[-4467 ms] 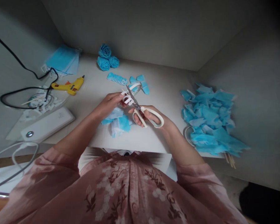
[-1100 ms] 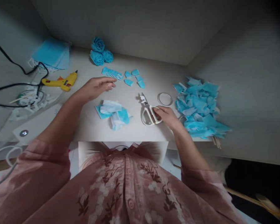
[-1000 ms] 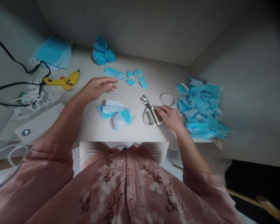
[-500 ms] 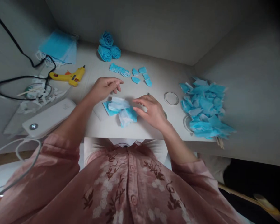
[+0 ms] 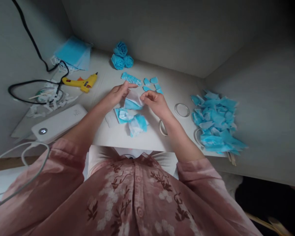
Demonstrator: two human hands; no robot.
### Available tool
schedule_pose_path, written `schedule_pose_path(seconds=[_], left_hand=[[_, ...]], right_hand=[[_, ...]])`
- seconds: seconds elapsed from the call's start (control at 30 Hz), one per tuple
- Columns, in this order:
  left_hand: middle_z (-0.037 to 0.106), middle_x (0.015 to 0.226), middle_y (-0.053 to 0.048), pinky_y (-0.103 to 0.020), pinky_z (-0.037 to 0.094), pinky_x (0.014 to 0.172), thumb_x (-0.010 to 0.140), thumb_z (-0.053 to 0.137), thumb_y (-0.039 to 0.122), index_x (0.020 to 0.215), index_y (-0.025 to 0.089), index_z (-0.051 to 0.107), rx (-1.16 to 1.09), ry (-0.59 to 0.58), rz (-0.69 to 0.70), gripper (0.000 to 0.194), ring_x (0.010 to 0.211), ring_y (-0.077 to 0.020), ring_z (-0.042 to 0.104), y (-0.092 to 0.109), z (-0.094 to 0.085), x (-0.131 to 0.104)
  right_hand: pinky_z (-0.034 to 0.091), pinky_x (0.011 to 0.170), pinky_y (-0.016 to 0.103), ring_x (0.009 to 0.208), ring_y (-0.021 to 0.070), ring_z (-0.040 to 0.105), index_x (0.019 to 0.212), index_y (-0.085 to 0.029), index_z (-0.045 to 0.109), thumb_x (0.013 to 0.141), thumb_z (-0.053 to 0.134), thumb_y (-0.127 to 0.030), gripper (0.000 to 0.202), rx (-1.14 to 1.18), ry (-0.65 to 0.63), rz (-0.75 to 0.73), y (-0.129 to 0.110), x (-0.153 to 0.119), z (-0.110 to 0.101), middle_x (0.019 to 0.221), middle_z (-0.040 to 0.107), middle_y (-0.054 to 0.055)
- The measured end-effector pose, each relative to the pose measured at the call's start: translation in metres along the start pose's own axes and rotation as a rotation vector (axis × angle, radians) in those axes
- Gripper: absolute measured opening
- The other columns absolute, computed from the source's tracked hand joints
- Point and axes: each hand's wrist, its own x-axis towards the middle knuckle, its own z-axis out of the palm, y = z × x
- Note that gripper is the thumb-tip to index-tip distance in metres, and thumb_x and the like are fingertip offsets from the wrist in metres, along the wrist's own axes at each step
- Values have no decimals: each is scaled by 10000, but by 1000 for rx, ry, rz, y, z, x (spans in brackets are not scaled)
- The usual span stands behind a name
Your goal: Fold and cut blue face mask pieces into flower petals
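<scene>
A blue and white piece of face mask fabric is held up between my hands. My left hand grips its left edge, the index finger stretched along the top. With thumb and fingers pinched, my right hand holds the upper right corner. Just below, more cut blue and white fabric pieces lie in a loose pile. Small blue petal-shaped pieces and a pleated blue strip lie beyond my hands. Farther back stand three blue fabric roses.
At left are a yellow glue gun with a black cord, a white power bank and a stack of blue masks. Tape rolls and a heap of blue fabric flowers sit at right.
A fabric piece has come up off the pile into both hands. My right hand has closed from open fingers to a pinch. The view has shifted slightly.
</scene>
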Motion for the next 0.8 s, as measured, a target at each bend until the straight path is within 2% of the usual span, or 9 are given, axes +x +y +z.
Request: schedule_pose_path(seconds=[0.07, 0.13, 0.23, 0.3, 0.37, 0.43, 0.57, 0.67, 0.8], left_hand=[[723, 921, -81, -303, 537, 801, 917, 379, 822, 1412, 169, 632, -51, -28, 4, 857, 916, -212, 705, 1, -1, 0], [735, 990, -84, -288, 534, 783, 869, 573, 754, 1491, 184, 552, -114, -83, 9, 843, 880, -187, 697, 1, -2, 0], [741, 1102, -92, -257, 530, 752, 697, 847, 547, 1559, 210, 446, -191, -153, 8, 1008, 844, -156, 685, -3, -1, 2], [741, 1108, -86, -238, 525, 737, 660, 873, 450, 1557, 207, 434, -213, -142, 3, 1028, 842, -142, 679, -5, 1, 3], [737, 1035, -65, -225, 510, 707, 689, 838, 398, 1522, 192, 474, -221, -91, -9, 932, 808, -127, 661, -6, 3, 4], [719, 959, -43, -225, 492, 681, 710, 803, 359, 1477, 181, 524, -223, -37, -20, 836, 764, -118, 634, -6, 5, 3], [685, 906, -18, -243, 472, 680, 720, 769, 316, 1415, 193, 585, -150, 22, 1, 729, 725, -115, 592, -2, 8, 0], [675, 916, -14, -250, 472, 711, 736, 734, 313, 1407, 200, 594, -74, 28, 27, 695, 753, -121, 598, 0, 12, -2], [677, 928, -19, -261, 475, 756, 750, 701, 314, 1400, 198, 599, -32, 32, 78, 668, 792, -130, 598, 0, 17, -4]], right_hand=[[401, 674, 267, 687, 120, 496, 787, -208, 624, 789, 692, -487, 287, 90, 21, 34, 0, 5, -5, 711, 580, -26], [412, 662, 259, 677, 116, 498, 791, -215, 622, 757, 724, -540, 342, 147, 22, 69, -2, 8, -9, 707, 572, -32], [448, 669, 256, 667, 113, 529, 799, -224, 603, 752, 745, -591, 396, 240, 12, 100, -4, 10, -12, 722, 582, -33], [461, 671, 257, 660, 114, 539, 806, -229, 596, 768, 741, -590, 392, 295, 12, 115, 0, 10, -12, 727, 592, -31], [471, 677, 266, 677, 127, 558, 820, -230, 607, 801, 714, -578, 364, 278, 32, 120, 7, 10, -12, 749, 617, -18], [501, 737, 298, 770, 162, 615, 903, -231, 651, 872, 642, -563, 334, 151, 117, 65, 14, 6, -13, 857, 686, 21], [472, 1031, 422, 1109, 251, 648, 1178, -233, 677, 1014, 464, -488, 370, -314, 366, -251, 12, -9, -15, 1164, 745, 107], [447, 1049, 452, 1119, 278, 642, 1144, -239, 689, 1052, 391, -486, 398, -525, 357, -374, 0, -22, -12, 1122, 755, 113], [435, 1021, 447, 1138, 296, 630, 1128, -228, 701, 1015, 505, -530, 377, -688, 236, -387, -6, -26, 1, 1145, 754, 109]])
